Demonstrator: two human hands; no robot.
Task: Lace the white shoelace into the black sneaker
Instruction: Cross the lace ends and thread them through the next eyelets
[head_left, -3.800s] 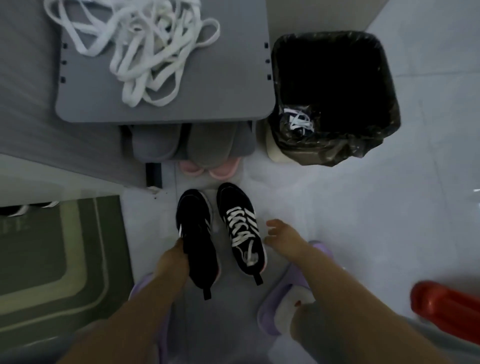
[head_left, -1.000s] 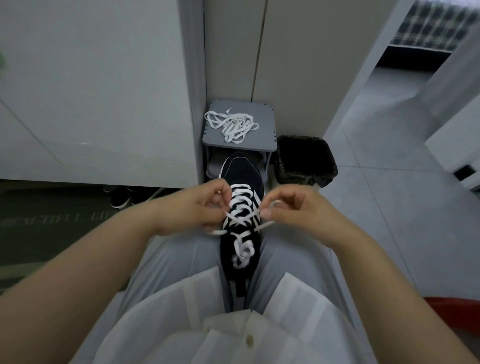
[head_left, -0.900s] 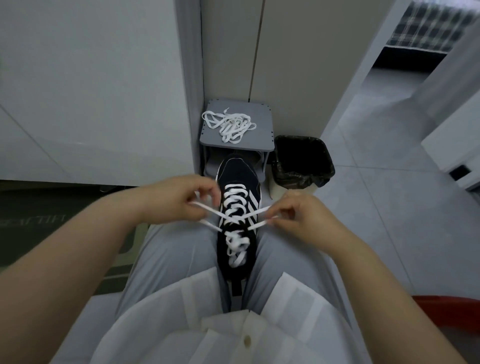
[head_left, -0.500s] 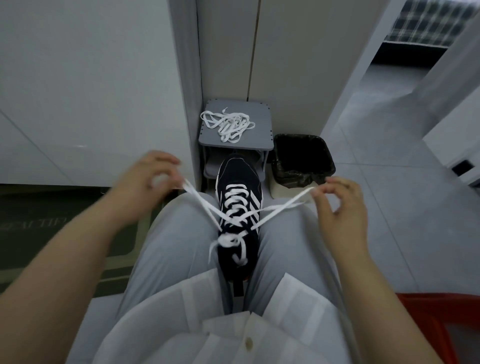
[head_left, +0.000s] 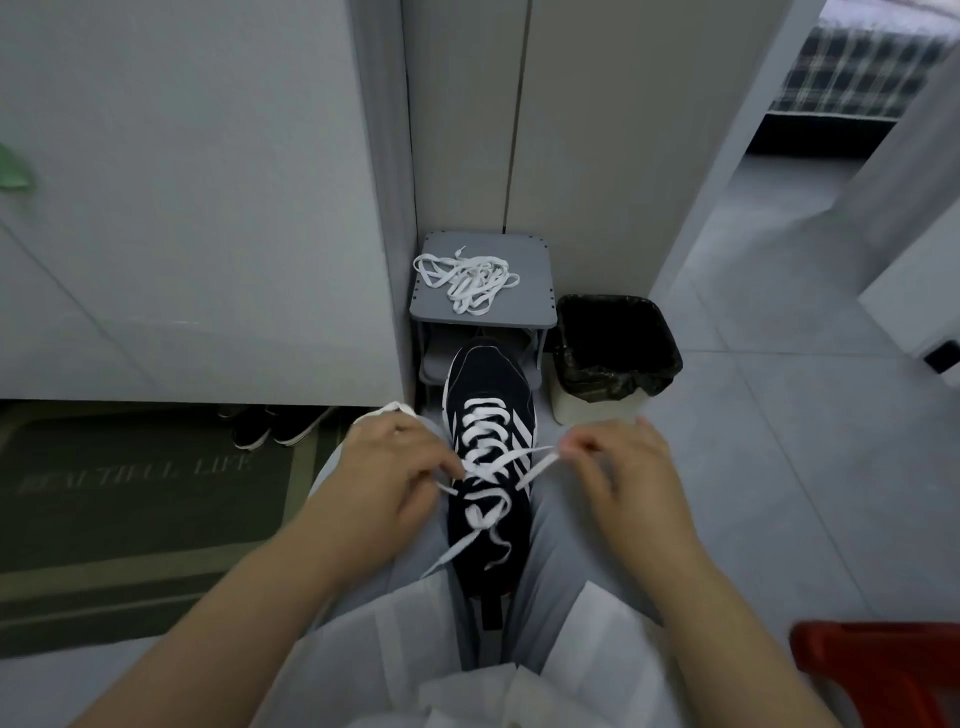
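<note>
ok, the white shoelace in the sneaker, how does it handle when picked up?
Probably floppy: the white shoelace has slack that curls and droops over the black sneaker. Likely light: fingertip pinches by the left hand and right hand hold it taut. Flat like tape, so it may twist.

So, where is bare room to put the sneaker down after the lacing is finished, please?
Free: the tiled floor right of the bin, and the doormat on the left. The stool has only a bare strip right of the loose laces. Crowded: the lap, with the black sneaker and its white shoelace.
</note>
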